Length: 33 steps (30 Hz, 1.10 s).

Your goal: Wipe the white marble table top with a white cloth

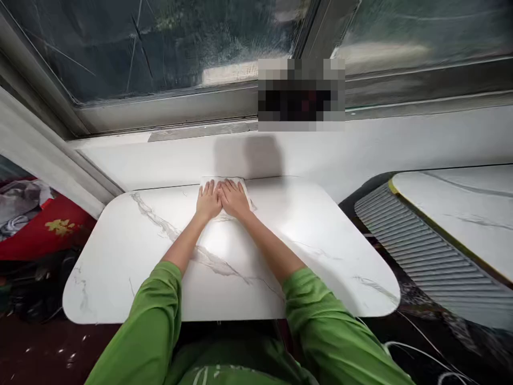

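My left hand [209,202] lies flat, fingers stretched out, on a thin white cloth or paper sheet [238,180]. Right beside it, my right hand [234,198] presses flat on the same sheet, and the two hands touch along their inner edges. Beneath them is a white tabletop [320,256] with grey marble veins and rounded corners. The sheet is at the table's far edge, close to the wall, and my palms hide much of it. Neither hand grips anything.
A white wall [168,160] and a framed window [120,64] rise behind the table. A ribbed-sided cabinet with a marbled top [460,198] stands at the right. White cables [417,353] run on the floor there. A red bag [60,227] with cloths sits at the left.
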Tool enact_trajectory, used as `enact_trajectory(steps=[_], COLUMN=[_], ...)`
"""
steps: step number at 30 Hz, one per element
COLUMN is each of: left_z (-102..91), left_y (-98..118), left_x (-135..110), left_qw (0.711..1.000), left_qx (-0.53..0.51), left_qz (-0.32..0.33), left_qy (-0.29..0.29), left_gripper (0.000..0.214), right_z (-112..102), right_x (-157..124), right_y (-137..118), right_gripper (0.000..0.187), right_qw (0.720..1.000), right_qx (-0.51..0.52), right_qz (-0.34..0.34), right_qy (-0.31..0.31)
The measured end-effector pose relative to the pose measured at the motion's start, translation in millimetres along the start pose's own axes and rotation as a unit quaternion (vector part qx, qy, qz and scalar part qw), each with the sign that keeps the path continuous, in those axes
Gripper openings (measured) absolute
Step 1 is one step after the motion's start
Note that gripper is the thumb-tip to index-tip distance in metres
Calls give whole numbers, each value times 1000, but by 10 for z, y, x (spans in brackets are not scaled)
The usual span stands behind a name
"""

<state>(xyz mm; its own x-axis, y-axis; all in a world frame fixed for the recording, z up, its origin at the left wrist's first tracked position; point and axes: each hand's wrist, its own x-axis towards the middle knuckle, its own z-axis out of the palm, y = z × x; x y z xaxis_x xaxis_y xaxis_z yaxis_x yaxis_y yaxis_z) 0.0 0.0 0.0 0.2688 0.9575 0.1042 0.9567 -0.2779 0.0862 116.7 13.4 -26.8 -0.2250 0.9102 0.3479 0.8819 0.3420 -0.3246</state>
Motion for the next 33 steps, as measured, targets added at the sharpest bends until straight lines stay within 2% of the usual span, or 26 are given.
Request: enact_trajectory(steps=[6, 10, 13, 16, 19, 23, 26, 29, 33], left_z=[50, 54, 99, 180, 260, 336, 387, 433, 444], left_y=[96, 137, 270, 602, 1122, 1885, 2302, 2486, 2444], left_x=[135, 94, 13, -60, -64, -12, -21, -55, -66], left_qw=[999, 998, 997, 996, 997, 998, 993, 987, 983], left_qx=[11, 10, 13, 8, -15, -49, -58, -61, -75], left_qz=[-37, -44, -49, -48, -32, 36, 97, 140, 162], left_qy=[33, 47, 64, 74, 63, 29, 32, 47, 44], left_gripper=[51, 50, 50, 52, 55, 55, 54, 53, 50], right_z=[-41, -68, -142, -299, -518, -840, -1038, -1137, -1130], right_x=[153, 99, -18, -201, -467, -956, -1313, -1515, -1528], right_y=[141, 134, 199, 458, 914, 1582, 1901, 2001, 1915], right_gripper=[50, 51, 52, 52, 52, 53, 52, 52, 51], right_qw=[1000, 999, 999, 998, 998, 999, 995, 990, 984], right_qx=[19, 23, 23, 25, 20, -9, -46, -71, -100], right_qz=[-13, -19, -26, -37, -27, 37, 83, 120, 141], right_qy=[-20, -18, -25, -49, -45, -15, 8, 24, 43])
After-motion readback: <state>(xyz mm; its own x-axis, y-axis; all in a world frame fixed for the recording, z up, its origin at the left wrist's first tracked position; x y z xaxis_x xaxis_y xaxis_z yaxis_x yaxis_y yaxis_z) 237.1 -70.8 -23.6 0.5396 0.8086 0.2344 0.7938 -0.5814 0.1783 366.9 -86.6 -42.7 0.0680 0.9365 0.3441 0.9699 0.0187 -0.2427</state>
